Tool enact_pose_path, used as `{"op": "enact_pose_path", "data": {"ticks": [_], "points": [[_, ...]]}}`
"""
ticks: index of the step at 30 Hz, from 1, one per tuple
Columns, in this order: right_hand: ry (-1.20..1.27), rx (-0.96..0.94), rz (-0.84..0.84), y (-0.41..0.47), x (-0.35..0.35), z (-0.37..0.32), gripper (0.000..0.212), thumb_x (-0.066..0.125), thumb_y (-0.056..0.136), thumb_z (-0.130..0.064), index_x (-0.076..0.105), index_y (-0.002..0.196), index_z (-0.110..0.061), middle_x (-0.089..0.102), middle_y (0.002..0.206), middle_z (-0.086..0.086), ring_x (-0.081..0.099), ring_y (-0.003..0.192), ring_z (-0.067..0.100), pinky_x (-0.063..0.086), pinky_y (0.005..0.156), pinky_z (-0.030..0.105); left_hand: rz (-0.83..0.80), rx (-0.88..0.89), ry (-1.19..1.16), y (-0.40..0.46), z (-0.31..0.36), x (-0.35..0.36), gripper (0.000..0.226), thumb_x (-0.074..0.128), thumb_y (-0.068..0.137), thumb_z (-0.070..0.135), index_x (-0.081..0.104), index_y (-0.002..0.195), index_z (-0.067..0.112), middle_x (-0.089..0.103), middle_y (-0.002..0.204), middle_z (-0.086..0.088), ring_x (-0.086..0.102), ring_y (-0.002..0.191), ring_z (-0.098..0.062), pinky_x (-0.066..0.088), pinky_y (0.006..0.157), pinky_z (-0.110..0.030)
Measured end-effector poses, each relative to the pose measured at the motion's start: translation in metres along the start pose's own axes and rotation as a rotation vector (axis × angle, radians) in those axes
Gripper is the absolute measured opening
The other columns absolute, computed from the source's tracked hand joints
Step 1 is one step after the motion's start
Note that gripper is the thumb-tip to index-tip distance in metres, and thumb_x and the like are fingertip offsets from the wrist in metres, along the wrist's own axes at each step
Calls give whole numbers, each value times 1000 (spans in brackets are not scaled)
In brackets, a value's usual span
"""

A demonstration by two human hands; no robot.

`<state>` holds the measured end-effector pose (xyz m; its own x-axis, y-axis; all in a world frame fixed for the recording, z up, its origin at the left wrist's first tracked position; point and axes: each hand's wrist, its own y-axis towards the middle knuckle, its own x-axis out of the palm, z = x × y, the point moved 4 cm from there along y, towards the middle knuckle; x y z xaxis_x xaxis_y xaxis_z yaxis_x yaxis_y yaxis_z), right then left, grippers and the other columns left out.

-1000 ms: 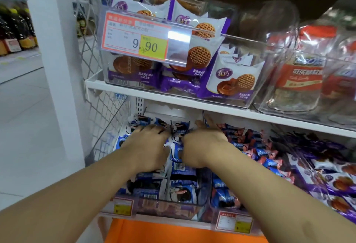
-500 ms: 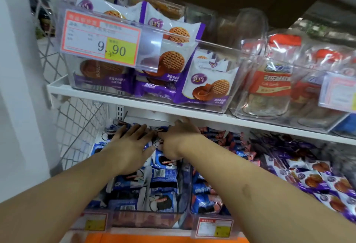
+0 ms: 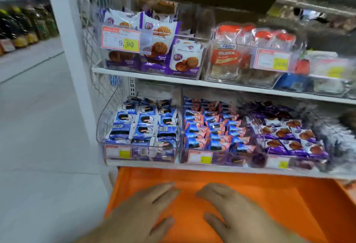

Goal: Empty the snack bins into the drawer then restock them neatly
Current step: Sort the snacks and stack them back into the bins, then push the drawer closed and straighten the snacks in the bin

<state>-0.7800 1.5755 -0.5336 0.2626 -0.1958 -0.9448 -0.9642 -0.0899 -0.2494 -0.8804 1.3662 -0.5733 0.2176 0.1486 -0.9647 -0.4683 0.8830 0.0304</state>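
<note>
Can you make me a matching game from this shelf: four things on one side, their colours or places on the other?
Things:
1. drawer
2. 9.90 tag
3. blue packs
4. hands, left and right

Matches:
A. leftmost bin, lower shelf
B. over the drawer, holding nothing
C. orange
D. bin front, upper shelf

Pairs: 1-C, 2-D, 3-A, 4-B

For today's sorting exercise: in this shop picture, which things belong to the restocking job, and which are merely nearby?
Part of the job:
- clear plastic bin of blue-wrapped sandwich biscuits
- clear plastic bin of blue-and-pink snack packets
- open orange drawer
- left hand and right hand, both open

Just nearby:
- orange-and-yellow price tag reading 9.90
- blurred bottles across the aisle
</note>
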Motion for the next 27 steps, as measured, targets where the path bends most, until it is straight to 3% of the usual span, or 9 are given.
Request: {"op": "enact_pose_path", "data": {"ticks": [1, 3, 5, 7, 10, 15, 18, 22, 27], "points": [[32, 17, -127, -15, 23, 4, 60, 50, 100, -62, 30, 156, -50, 30, 158, -27, 33, 146, -1, 34, 118, 23, -90, -11, -37, -13, 11, 16, 53, 30, 98, 73, 54, 141, 54, 47, 150, 30, 55, 129, 5, 52, 106, -45], [90, 26, -320, -39, 61, 10, 66, 56, 93, -66, 33, 154, -52, 39, 158, -23, 40, 145, 2, 36, 119, 28, -268, -12, -116, -36, 27, 53, 54, 23, 92, 86, 14, 145, 75, 23, 158, 40, 36, 144, 8, 38, 119, -29], [110, 17, -424, -58, 85, 13, 60, 59, 86, -57, 48, 144, -44, 62, 139, -11, 59, 128, 14, 50, 106, 35, -386, 23, -141, -55, 38, 93, 59, 32, 100, 73, -6, 145, 74, 17, 166, 31, 30, 151, -2, 28, 124, -27], [54, 0, -445, -70, 106, 16, 56, 59, 84, -42, 49, 140, -41, 68, 129, -3, 64, 119, 22, 55, 97, 38, -445, 4, -79, -64, 46, 106, 62, 44, 107, 45, 10, 158, 58, 32, 166, 17, 41, 147, -12, 35, 118, -27], [-127, -27, -342, -73, 116, 21, 53, 61, 92, -25, 48, 140, -44, 67, 130, 0, 62, 124, 27, 52, 95, 38, -413, -75, -92, -63, 52, 106, 52, 46, 108, 35, 32, 156, 51, 45, 158, 14, 46, 142, -12, 37, 111, -24], [-218, -34, -257, -59, 112, 27, 41, 54, 95, -17, 55, 131, -36, 68, 127, 3, 65, 118, 32, 50, 86, 40, -360, -116, -27, -46, 41, 105, 50, 44, 109, 40, 30, 155, 54, 52, 152, 14, 51, 137, -14, 43, 105, -30], [-188, 38, -204, -38, 111, 43, 50, 48, 90, -9, 52, 130, -38, 69, 124, -1, 66, 115, 30, 52, 85, 40, -282, -167, -33, -20, 25, 101, 48, 43, 109, 39, 34, 154, 53, 56, 146, 15, 53, 132, -13, 46, 102, -30], [-167, 123, -58, -2, 109, 67, 63, 47, 91, -3, 47, 139, -43, 65, 125, 0, 65, 112, 33, 41, 75, 37, -148, -205, 46, 14, 9, 97, 47, 38, 111, 37, 33, 156, 50, 57, 140, 16, 54, 128, -16, 43, 98, -34], [-143, 254, 201, 27, 103, 96, 75, 55, 84, 2, 50, 149, -35, 61, 129, 5, 55, 119, 35, 44, 96, 42, 10, -305, 114, 52, -14, 104, 50, 34, 109, 35, 32, 159, 40, 52, 151, 8, 47, 139, -21, 32, 116, -41]]}}
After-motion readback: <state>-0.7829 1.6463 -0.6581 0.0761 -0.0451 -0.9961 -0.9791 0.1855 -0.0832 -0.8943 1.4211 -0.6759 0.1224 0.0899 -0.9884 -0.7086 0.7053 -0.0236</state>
